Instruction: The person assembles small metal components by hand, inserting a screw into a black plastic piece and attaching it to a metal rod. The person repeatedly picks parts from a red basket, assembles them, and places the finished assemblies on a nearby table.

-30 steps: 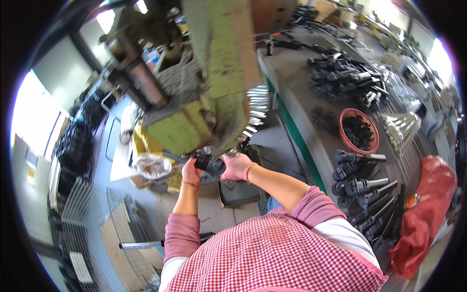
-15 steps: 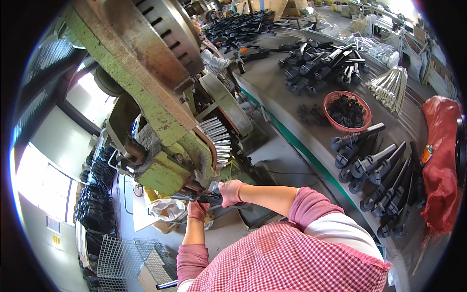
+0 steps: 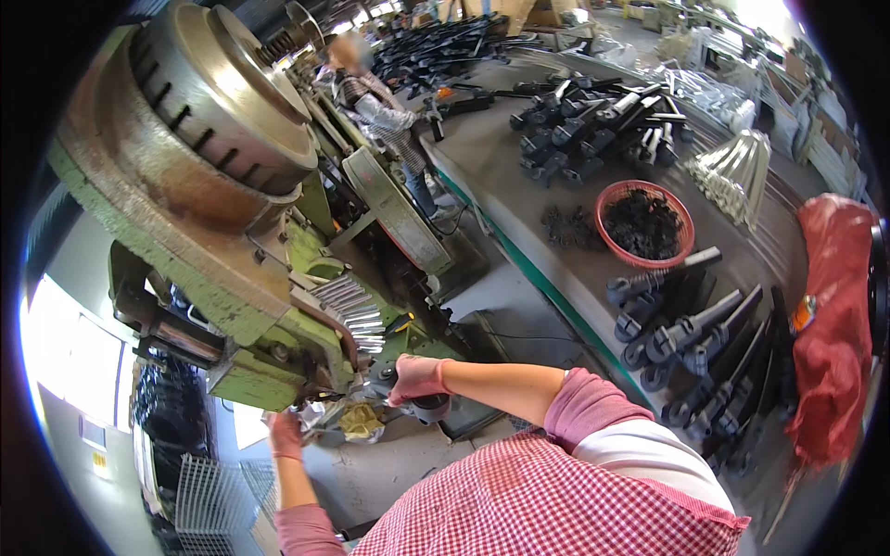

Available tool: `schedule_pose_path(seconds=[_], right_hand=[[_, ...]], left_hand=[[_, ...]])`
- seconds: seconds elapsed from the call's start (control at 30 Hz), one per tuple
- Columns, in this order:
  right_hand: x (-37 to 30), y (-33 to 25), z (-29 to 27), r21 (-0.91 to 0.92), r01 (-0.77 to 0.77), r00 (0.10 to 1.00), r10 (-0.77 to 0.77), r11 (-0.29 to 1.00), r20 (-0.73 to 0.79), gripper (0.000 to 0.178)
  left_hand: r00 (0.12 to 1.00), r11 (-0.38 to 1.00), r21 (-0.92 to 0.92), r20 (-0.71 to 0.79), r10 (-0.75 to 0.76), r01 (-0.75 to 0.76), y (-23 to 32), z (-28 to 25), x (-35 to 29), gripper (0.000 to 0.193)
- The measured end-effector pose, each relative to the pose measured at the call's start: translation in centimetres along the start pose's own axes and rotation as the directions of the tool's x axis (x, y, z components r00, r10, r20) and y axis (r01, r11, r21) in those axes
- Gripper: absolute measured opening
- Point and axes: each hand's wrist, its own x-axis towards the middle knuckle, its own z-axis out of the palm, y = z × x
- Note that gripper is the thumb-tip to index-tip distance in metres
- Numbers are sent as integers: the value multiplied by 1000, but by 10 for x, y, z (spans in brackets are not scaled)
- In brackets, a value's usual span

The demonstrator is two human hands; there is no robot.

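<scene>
My right hand (image 3: 419, 380), in a pink glove, is closed around a dark grey fitting with rounded ends (image 3: 432, 406), beside the lower front of a green press (image 3: 255, 366). Part of the fitting is hidden by my fingers. My left hand (image 3: 286, 435), also in a pink glove, is apart from the right, low and to the left under the press head. Its fingers are small and blurred against the machine, and I cannot make out whether they hold anything. A row of silver metal tubes (image 3: 350, 310) lies on the press just beyond my right hand.
On the grey table (image 3: 547, 269) to the right are a red basket (image 3: 688, 243) of small black parts, dark fittings with tubes (image 3: 681, 338), and a bundle of pale rods (image 3: 732, 171). A red sack (image 3: 830, 343) is at far right. Wire mesh (image 3: 209, 496) is lower left. Another person (image 3: 375, 107) stands beyond.
My hands have parted: the left moved left and down, off the dark fitting, while the right keeps hold of it. The view has shifted, with the press now farther left.
</scene>
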Motion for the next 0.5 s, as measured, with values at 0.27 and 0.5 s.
schedule_pose_path(seconds=[0.27, 0.5], right_hand=[[-54, 127, -85, 129, -136, 954, 94, 982, 286, 53], [-97, 229, -134, 168, -398, 843, 288, 902, 454, 53]], left_hand=[[445, 880, 315, -771, 456, -356, 242, -198, -48, 54], [200, 939, 271, -928, 313, -213, 315, -191, -159, 55]])
